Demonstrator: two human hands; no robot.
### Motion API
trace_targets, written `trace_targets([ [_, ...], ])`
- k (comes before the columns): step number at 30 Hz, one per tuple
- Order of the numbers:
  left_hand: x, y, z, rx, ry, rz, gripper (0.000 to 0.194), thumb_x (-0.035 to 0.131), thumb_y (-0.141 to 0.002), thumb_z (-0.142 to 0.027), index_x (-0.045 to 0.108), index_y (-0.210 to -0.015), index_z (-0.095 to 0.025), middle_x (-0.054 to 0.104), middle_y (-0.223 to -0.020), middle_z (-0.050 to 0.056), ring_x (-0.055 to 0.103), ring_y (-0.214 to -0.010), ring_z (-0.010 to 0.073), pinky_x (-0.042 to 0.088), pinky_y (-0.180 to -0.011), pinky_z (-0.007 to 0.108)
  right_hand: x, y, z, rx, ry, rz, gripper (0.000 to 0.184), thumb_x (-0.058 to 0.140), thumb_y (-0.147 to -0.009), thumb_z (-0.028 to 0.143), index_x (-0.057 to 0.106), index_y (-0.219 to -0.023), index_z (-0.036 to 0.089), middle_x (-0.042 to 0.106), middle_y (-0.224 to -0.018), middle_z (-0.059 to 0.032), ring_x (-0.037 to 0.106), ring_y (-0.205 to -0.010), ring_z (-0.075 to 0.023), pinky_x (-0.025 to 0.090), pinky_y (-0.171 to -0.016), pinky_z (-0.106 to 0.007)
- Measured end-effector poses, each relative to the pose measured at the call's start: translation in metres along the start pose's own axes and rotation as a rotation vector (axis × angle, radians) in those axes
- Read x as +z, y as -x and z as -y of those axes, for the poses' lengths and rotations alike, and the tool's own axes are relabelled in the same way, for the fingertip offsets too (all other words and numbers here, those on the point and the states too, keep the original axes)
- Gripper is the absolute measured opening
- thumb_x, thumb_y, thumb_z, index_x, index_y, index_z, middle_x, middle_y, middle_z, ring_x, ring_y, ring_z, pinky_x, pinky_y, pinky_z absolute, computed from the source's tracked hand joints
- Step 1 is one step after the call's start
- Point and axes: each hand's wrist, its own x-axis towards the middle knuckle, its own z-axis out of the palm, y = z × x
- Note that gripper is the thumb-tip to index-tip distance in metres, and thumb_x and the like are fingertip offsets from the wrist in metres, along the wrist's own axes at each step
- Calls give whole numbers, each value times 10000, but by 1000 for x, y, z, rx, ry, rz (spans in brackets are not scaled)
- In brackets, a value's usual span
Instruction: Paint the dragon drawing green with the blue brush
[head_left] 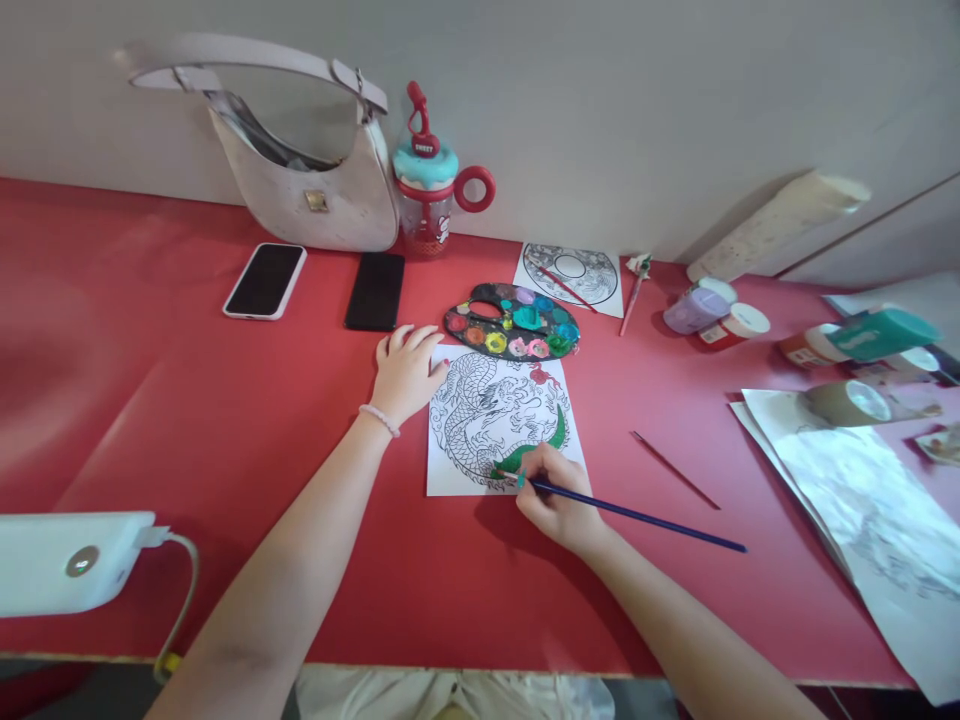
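- I've got the R hand [555,500] on my head cam, fingers pinching the blue brush [637,517] nr its tip end; handle slants back to the R over the worktop [217,420].
- Brush tip's at the dragon sheet [495,410], on the lower end of a green-painted curve; there's a small red patch in the drawing's upper R.
- L hand [405,378]: fingers spread, palm down, gripping nothing; it lies at the sheet's upper L edge, thumb over the paper.
- Sheet's flat, centre of worktop, just below the palette [496,327] w/ its multicol. paints.
- Behind the palette I see a ring-pattern sheet [611,300] w/ a red brush [568,283] lying across it.
- Thin brush [676,470] lies R of the dragon sheet, well apart from the lilac jar [697,308] farther back.
- Black phone [376,292]: flat, just beyond the L hand.
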Motion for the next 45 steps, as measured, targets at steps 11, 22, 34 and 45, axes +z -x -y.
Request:
trace_targets([
  [11,0,0,0,-5,10,7,374,561,-910,-265,600,-1282,-239,564,-1423,48,411,-1326,329,310,-1090,556,-1,-2,7,-121,107,63,174,466,-673,122,341,-684,242,433,-548,57,377,-466,-94,321,-455,-210],
  [22,-1,0,0,-9,11,8,367,566,-917,-271,600,-1280,-238,558,-1430,49,408,-1330,331,305,-1095,552,0,-3,6,-182,113,48,196,460,-686,90,339,-701,244,427,-556,62,376,-466,-91,310,-453,-204],
  [34,-1,0,-1,-13,16,14,380,560,-914,-275,597,-1291,-246,555,-1434,47,399,-1339,332,299,-1100,554,-1,-3,7,-168,93,60,201,472,-671,94,338,-682,243,425,-553,59,379,-473,-99,306,-464,-219],
  [45,-1,0,0,-7,10,13,375,558,-917,-281,600,-1289,-251,557,-1432,42,404,-1335,331,312,-1092,553,-1,-4,6,-167,95,75,193,470,-673,100,341,-680,244,427,-547,56,382,-472,-100,309,-458,-215],
])
